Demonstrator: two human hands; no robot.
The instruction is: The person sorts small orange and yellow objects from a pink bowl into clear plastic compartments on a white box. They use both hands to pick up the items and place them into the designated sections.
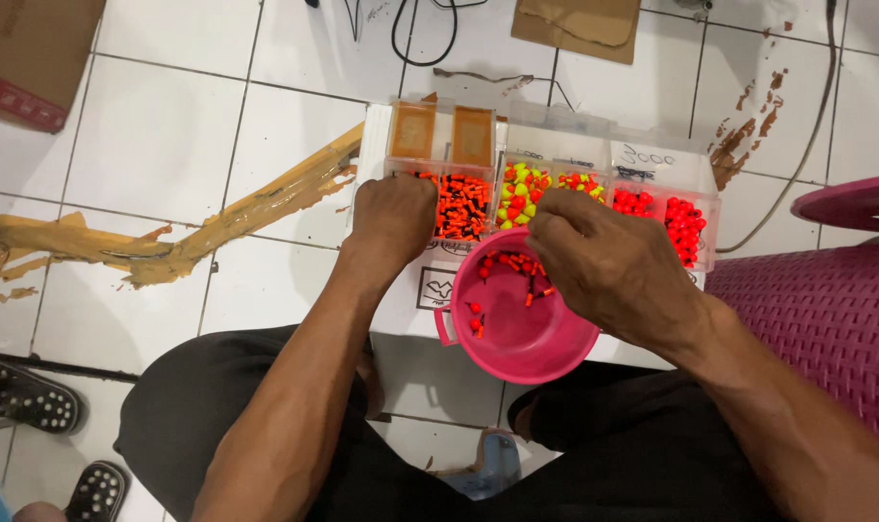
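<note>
Seen from above: clear compartment box on a white carton over the tiled floor. Left hand resting curled at the box's near-left corner, over the orange-and-black beads; grip hidden, cannot tell whether anything is held. Right hand just in front of the box, fingers pinched together above the pink bowl, apparently on a small bead. Beads probably light, hard, smooth, prone to rolling; best pinched singly at the sides. Bowl thin plastic, easily tipped, liftable by rim.
</note>
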